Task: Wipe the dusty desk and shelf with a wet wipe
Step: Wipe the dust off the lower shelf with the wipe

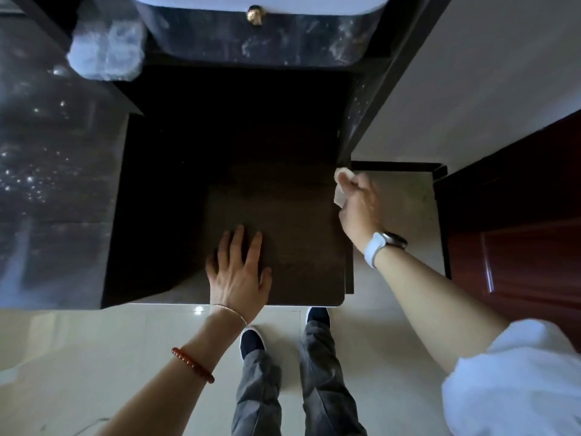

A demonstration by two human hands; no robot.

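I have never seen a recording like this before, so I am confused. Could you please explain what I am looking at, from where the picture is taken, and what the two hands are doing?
There is no machine here. A person wears a camera on the head, so this single picture looks down at their own arms, legs and shoes. The left hand rests flat, fingers straight, on the dark brown wooden desk surface. The right hand, which wears a white-strapped wristwatch, holds a crumpled white wet wipe against the desk's right edge, beside the dark upright frame post. Further back is a dusty dark drawer front with a gold knob. A dusty glossy surface lies at the left.
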